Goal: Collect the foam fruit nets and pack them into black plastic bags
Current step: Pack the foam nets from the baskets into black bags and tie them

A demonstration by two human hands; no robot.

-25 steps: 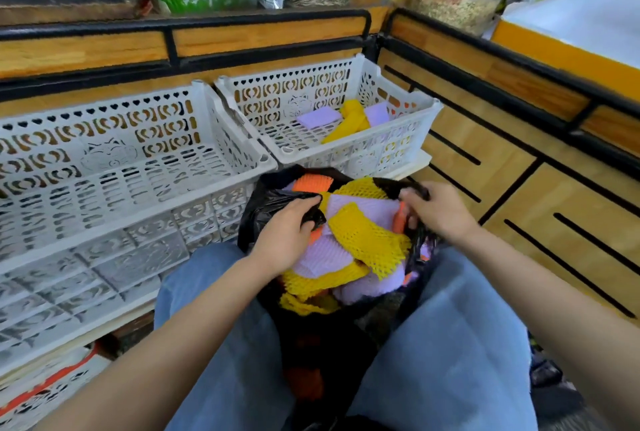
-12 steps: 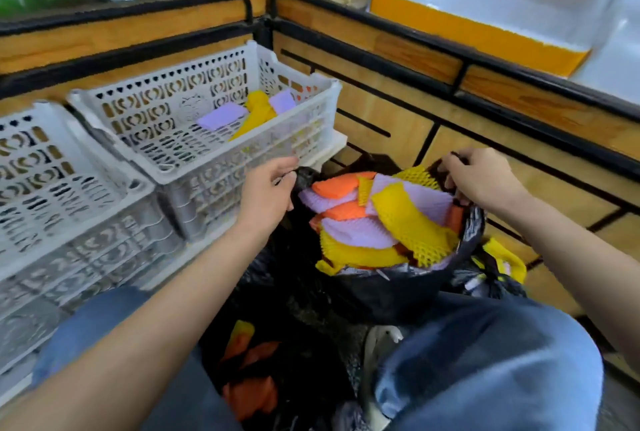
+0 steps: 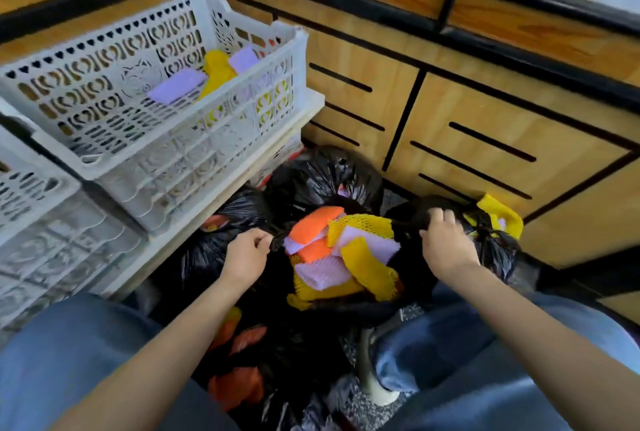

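Both bare forearms reach forward and down from the lower corners of the view, angled towards each other. The left hand (image 3: 247, 254) is curled into a loose fist, thumb and fingers pinching the rim of the black bag (image 3: 412, 268). The right hand (image 3: 446, 240), knuckles up, grips the opposite rim with its fingers bent over it.

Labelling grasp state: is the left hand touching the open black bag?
Touching. The head view shows the left hand pinching the black bag at its rim, fingers curled on the plastic beside the foam nets, no gap.
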